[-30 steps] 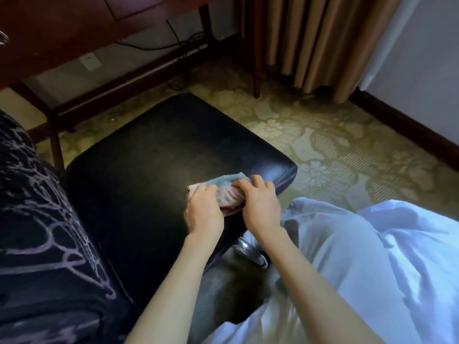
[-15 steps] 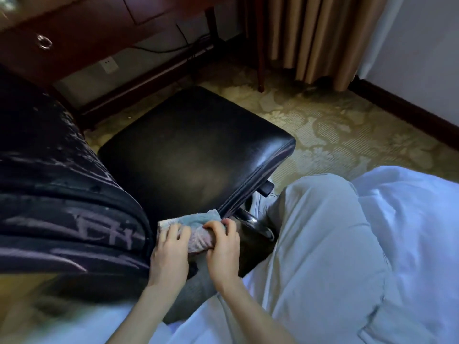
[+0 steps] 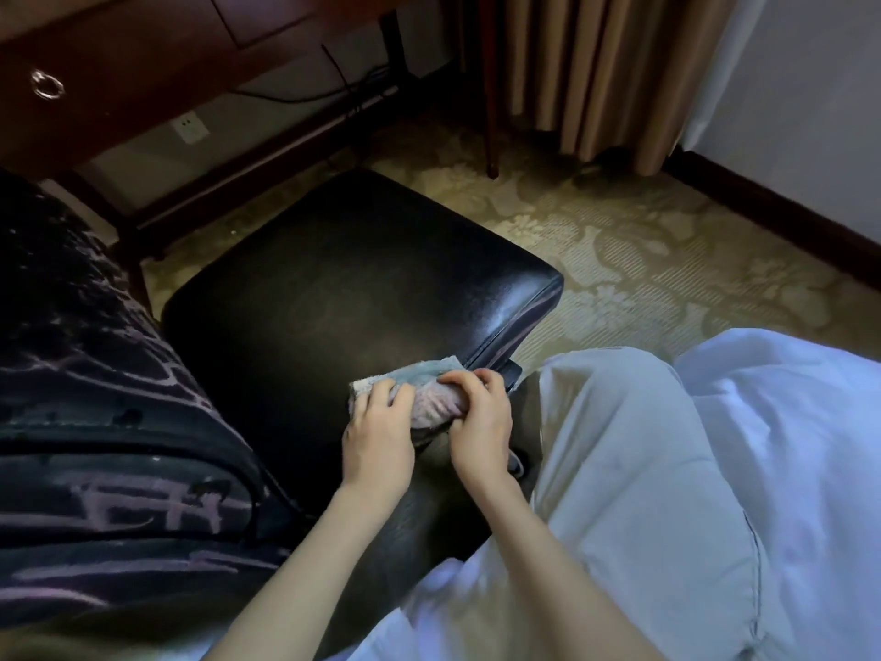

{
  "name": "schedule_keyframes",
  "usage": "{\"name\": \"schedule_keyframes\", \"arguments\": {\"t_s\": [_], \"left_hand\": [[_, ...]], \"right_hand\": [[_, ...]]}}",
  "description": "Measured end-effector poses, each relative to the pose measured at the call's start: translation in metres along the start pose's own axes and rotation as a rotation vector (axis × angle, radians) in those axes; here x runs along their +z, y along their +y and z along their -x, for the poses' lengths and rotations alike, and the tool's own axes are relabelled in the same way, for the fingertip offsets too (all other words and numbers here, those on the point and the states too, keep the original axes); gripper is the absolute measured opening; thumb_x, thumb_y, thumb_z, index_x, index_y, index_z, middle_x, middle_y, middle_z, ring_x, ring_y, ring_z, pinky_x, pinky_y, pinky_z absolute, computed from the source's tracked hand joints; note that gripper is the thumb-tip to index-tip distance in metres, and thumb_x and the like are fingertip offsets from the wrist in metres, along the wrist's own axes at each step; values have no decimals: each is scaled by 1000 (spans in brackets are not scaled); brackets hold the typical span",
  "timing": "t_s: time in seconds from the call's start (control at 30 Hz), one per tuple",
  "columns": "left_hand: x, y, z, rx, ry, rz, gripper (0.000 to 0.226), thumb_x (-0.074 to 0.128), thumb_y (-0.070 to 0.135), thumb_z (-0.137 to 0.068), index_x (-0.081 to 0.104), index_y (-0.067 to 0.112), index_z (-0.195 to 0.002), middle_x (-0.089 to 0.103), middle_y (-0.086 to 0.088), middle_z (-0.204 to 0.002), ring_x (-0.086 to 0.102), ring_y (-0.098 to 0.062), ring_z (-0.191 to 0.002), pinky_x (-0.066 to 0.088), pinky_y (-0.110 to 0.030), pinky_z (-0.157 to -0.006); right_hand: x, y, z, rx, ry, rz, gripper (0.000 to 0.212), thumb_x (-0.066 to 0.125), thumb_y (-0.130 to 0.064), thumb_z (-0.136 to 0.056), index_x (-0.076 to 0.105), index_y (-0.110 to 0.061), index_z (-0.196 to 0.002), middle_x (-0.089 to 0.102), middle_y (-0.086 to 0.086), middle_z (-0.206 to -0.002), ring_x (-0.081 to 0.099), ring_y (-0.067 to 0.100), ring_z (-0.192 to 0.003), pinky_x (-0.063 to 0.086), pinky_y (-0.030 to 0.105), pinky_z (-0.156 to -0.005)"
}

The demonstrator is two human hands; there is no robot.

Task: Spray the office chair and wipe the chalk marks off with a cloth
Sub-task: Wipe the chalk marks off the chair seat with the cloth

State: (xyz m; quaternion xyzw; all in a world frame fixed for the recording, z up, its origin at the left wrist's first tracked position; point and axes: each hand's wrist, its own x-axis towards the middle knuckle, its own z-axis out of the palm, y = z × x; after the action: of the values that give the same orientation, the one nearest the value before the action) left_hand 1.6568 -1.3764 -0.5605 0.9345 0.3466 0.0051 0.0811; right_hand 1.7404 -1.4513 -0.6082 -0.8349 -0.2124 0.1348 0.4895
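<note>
Since the chair back [image 3: 95, 469] close by on the left is scrawled with purple chalk marks [image 3: 143, 510], the person's left grip [image 3: 379, 436] and right grip [image 3: 479, 422], both curled round the cloth [image 3: 429, 403] on the near edge of the seat [image 3: 357, 279], should probably fold a clean face outward, then wipe in firm, overlapping strokes.

No legible text in view

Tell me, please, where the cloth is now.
Head view, centre: the cloth lies on the chair seat, at its right edge, gripped by left hand and right hand.
</note>
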Motion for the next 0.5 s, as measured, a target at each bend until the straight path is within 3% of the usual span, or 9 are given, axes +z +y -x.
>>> {"name": "schedule_keyframes", "arguments": {"t_s": [0.1,0.27,0.37,0.5], "left_hand": [[2,30,-43,30,37,37,38,51,4,-89,51,16,-126,44,-5,-134,42,-27,-122,45,-39,-89],[9,90,-115,123,47,112,37,47,4,-92,52,16,-126,46,-5,-131,41,-28,-122,42,-40,-92],[16,119,-150,168,43,115,35,45,5,-92,53,14,-125,49,-7,-129,41,-29,-121,41,-39,-89],[24,132,-182,255,27,129,39,48,4,-90,56,17,-126,51,-5,-127,41,-27,-120,40,-38,-88]], "right_hand": [[-21,7,-47,-1,66,-10,59,45,16,-62,67,-21,-103,51,4,-116,49,22,-108,42,32,-91],[-62,27,-126,77,208,-51,60,40,19,-62,68,-14,-103,52,4,-106,46,15,-98,28,14,-79],[-71,39,-159,162,293,-88,61,38,20,-63,67,-14,-104,50,3,-102,43,14,-93,27,14,-76],[-73,57,-184,259,348,-88,66,40,19,-62,66,-24,-106,55,-1,-109,47,20,-101,34,23,-86]]}}
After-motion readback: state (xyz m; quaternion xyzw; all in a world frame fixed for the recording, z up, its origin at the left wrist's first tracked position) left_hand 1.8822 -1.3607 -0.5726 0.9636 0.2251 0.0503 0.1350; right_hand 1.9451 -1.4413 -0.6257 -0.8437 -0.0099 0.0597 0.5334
